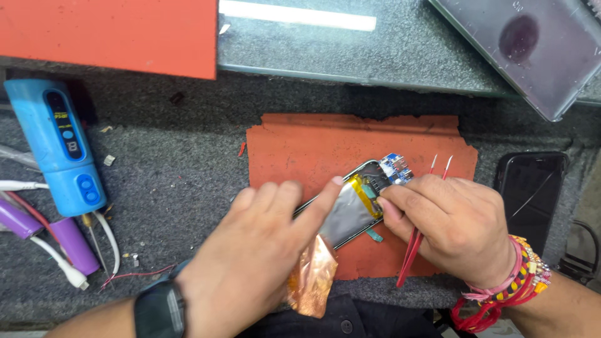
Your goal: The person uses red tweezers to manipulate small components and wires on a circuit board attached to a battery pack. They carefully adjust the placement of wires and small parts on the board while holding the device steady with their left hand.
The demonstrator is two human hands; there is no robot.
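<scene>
An opened phone (357, 206) is lying tilted on a ragged red mat (300, 150) in the middle of a grey carpeted bench (181, 181). The mat's torn edges are showing on the top and the right, and bare mat is lying open above and to the left of the phone. Grey bench is stretching wide between the mat and the blue tool (62, 147) at the far left, with only small scraps scattered on it. A dark phone (531, 191) is sitting just beyond the mat's right edge, and a grey tray (532, 44) is overhanging the upper right corner.

The left hand (263, 250) is lying flat and mostly spread over the lower end of the opened phone, its forefinger stretched out and pressing on the silver battery (347, 216). It is gripping nothing. A sheet of copper foil (313, 275) is hanging from the phone's near end, just beside this hand.

The right hand (451, 225) is curled closed around red tweezers (416, 244), whose two tips are poking up past the knuckles. Its thumb and forefinger are pinching at the yellow tape (366, 191) near the phone's upper end, close to a small blue circuit board (395, 168).
</scene>
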